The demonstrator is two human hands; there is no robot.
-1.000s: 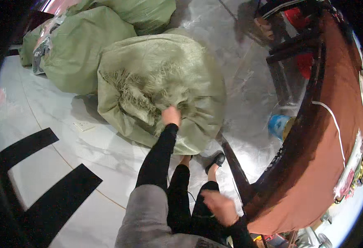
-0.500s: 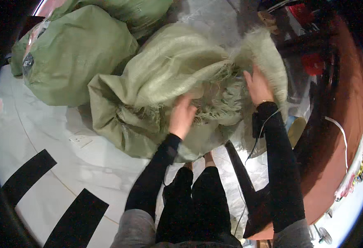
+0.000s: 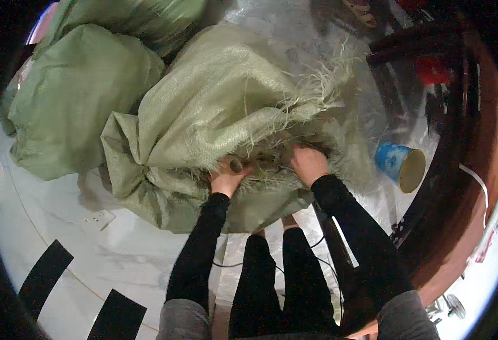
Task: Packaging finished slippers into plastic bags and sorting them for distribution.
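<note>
A large pale green woven sack with a frayed, stringy mouth lies in front of my legs. At the near rim of the mouth, my left hand is closed, its fingers curled over the frayed edge and the thumb pointing right. My right hand is closed at the right part of the mouth, fingers bent in among the loose strands. Shadow and fraying hide most of what lies inside the opening, and my right fingertips are partly hidden.
Full green sacks stand at the left. A blue can lies on its side at the right, beside a curved red-brown table. A socket plate shows on the white surface at the left.
Both hands have come closer together at the sack's mouth. My right hand has moved left and down, off the right flap. The blue can now shows in full.
</note>
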